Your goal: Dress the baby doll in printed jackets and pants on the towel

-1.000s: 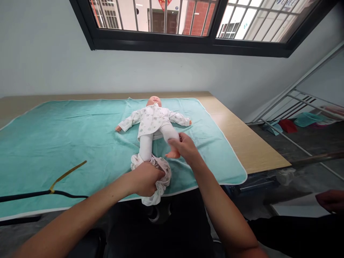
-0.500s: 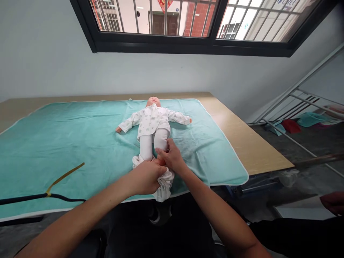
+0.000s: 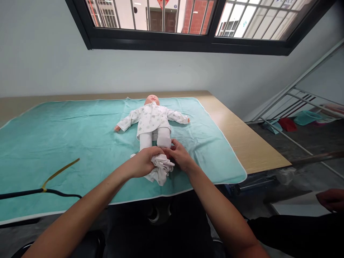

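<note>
A baby doll (image 3: 152, 99) lies on its back, arms spread, in a white patterned shirt (image 3: 152, 120). White cloth covers its upper legs. Bunched around its lower legs is a crumpled white garment (image 3: 160, 175), probably trousers. My left hand (image 3: 143, 162) is closed on this garment, thumb on top near the doll's feet. My right hand (image 3: 181, 156) pinches the doll's lower leg (image 3: 168, 153), on the right side of the picture, just below the covered knee. The fingers and the cloth partly hide the feet.
A teal mat (image 3: 80, 132) covers most of the wooden table (image 3: 242, 147). A black cable (image 3: 21, 194) with a yellow tie (image 3: 61, 169) lies at the left. Another person's hand (image 3: 331, 200) shows at the lower right, near a metal bed frame (image 3: 301, 145).
My left hand has moved up toward the doll's foot, drawing the bunched garment with it. The right hand stays at the lower leg, shifted slightly to the right.
</note>
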The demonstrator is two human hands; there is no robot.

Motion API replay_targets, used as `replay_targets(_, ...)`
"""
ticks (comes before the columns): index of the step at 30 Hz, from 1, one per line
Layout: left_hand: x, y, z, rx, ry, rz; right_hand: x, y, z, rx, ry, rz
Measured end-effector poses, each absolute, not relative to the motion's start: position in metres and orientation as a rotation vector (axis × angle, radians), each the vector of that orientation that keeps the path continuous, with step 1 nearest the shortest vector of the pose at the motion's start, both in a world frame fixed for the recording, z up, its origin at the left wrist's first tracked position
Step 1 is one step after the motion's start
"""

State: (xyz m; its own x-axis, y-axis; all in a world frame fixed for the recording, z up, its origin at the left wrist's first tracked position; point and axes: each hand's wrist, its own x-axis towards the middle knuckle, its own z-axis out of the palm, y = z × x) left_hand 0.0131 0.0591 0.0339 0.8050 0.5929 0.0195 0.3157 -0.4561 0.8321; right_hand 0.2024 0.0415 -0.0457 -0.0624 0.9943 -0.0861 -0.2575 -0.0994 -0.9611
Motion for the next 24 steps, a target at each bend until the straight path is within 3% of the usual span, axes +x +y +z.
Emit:
replay_targets(8, 0.009, 0.069, 0.038, 1.916, 0.77, 0.291, 0.206, 0.039, -0.044, -1.014, -1.026, 1.545)
replay_targets(16, 0.017, 0.048, 0.008, 2.726, 1.334, 0.785, 0.204, 0.037, -0.05, -1.048, -0.902, 1.541)
replay_targets(24, 0.009, 0.011, -0.014, 2.783, 1.171, 1.185, 0.199, 0.037, -0.052, -1.027, -0.744, 1.589)
